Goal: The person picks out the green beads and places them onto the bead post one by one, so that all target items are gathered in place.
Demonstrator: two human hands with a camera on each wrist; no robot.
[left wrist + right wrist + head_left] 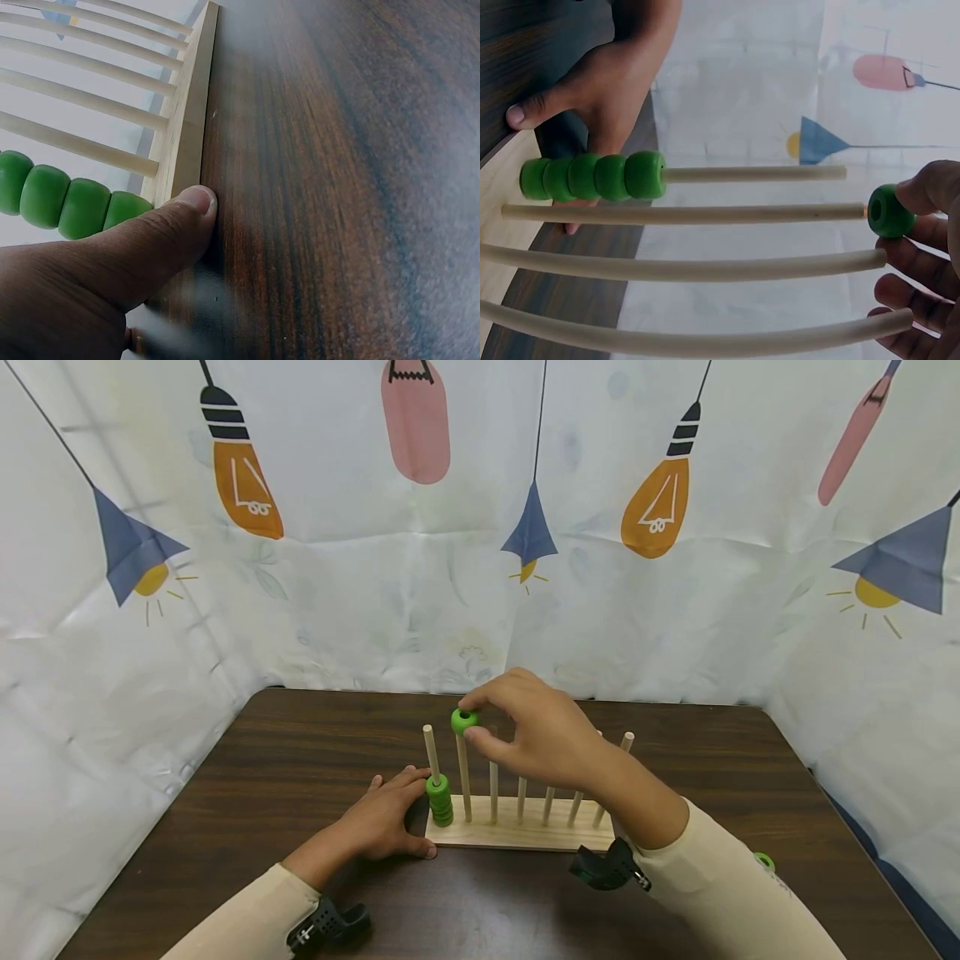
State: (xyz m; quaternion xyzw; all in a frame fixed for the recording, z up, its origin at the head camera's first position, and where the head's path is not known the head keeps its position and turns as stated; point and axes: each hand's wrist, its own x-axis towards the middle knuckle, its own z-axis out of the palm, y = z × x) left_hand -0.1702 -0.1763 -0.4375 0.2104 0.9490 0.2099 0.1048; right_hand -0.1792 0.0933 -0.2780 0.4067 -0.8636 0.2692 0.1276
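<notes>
Cream sleeve (236, 922), btm L, leads to L hand (386, 821), fingers spread, thumb touching wooden base (517, 835). Ctr, R hand (551, 733) pinches green bead (459, 727) at tip of 2nd peg (464, 781) frm L.

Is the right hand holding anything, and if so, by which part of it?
The right hand holds a green bead by its outer side, between thumb and fingers.

Right hand (542, 728) pinching green bead (459, 725) at peg (464, 781) tip, left hand (385, 818) touching wooden base (517, 835) — brown table (337, 727)

7-peg rack (517, 833), green ring (765, 857) on brown table (300, 760)
</notes>
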